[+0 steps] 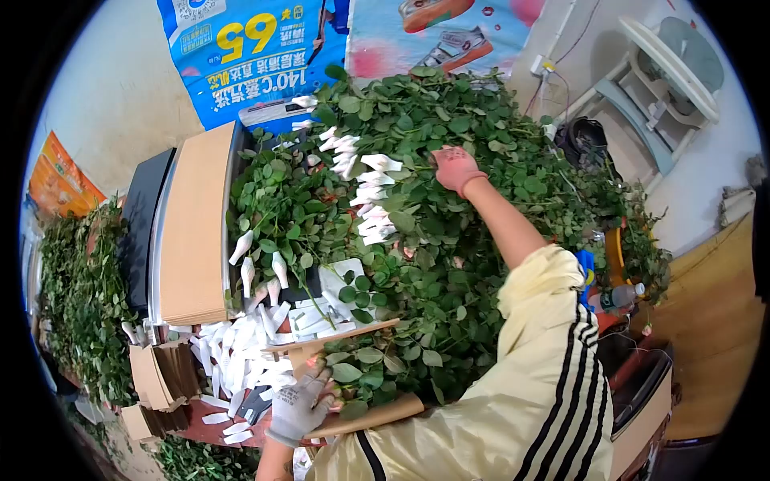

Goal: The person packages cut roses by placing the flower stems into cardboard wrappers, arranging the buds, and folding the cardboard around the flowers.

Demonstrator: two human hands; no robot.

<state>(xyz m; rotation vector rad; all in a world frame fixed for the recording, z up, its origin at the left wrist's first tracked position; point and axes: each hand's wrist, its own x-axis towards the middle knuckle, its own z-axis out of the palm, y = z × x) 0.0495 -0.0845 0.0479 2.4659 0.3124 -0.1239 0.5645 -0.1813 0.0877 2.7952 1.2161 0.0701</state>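
My right hand (458,170), in a pink glove, reaches over the leafy rose stems (449,120). Its fingers are closed on what looks like the stem of a rose with a white bud sleeve (381,163). Below that lie several more white-sleeved buds (372,195) in a row, pointing left. My left hand (301,406), in a greyish-white glove, is low at the near edge of the foliage, its fingers curled. It is beside a narrow cardboard piece (333,337) and a curved brown sheet (373,416). Leaves hide what its fingers hold, if anything.
Loose white sleeves (237,357) are heaped on the left of the table. Behind them stands a stack of cardboard sheets (196,232), with smaller cardboard pieces (163,375) nearer. A plastic bottle (622,296) is at the right. More foliage (84,297) lies far left.
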